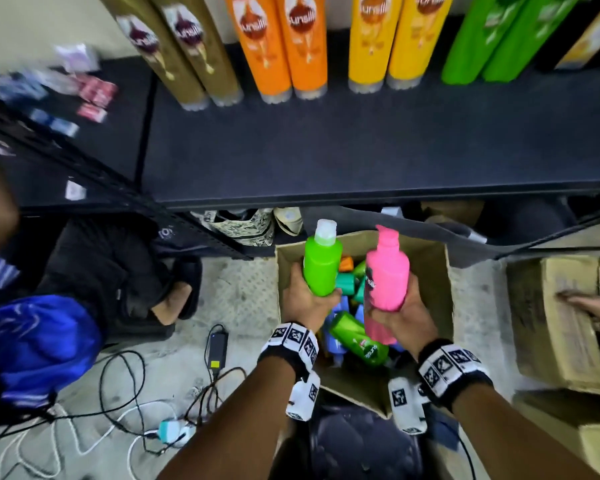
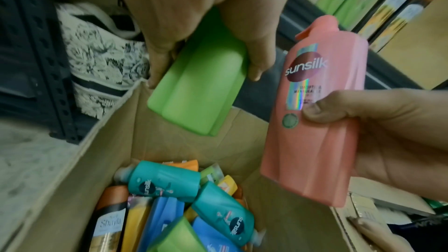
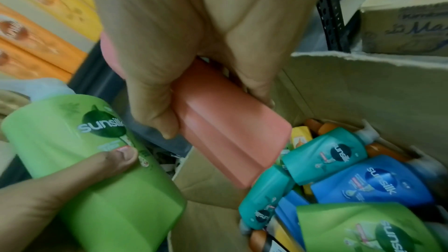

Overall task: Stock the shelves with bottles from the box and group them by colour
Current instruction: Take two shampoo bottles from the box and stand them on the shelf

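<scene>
Dim indoor light, wide-angle warp
Head view edges smeared (left worst); both wrist views soft, grainy, washed colours.

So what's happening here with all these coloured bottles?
A person is stocking a shelf from a cardboard box. The left hand grips a green bottle, the right hand a pink bottle, both held over the box. Brown, orange, yellow and green bottles already stand grouped on the shelf.
</scene>
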